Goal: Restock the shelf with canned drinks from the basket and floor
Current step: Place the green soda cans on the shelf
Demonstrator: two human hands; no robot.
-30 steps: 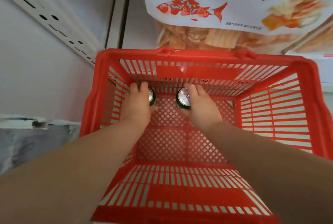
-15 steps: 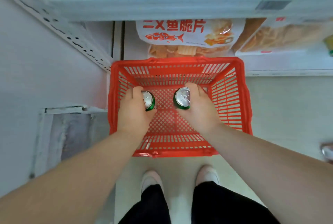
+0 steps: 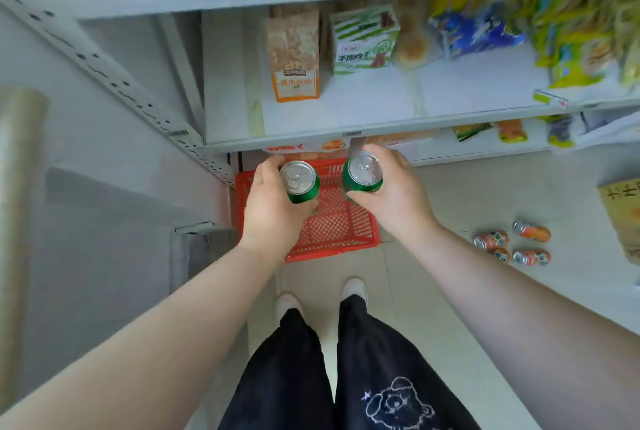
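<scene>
Shop aisle, shelf [image 3: 346, 111] ahead, red basket [image 3: 332, 228] on floor.
Left hand [image 3: 273, 208] wrapped around green can [image 3: 300, 182], right hand [image 3: 391, 194] around second green can [image 3: 363, 173]; four orange cans [image 3: 512, 246] lying right.

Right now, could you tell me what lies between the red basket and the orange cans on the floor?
Only bare floor tile separates the red basket from the orange cans, seen in the head view.

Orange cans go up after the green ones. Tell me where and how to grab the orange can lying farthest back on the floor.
That orange can lies on its side, silver top toward the basket, apart from the other three. Come from above and close fingers across the middle of its round body, not its ends. Both hands are full of green cans, so empty one first.
</scene>
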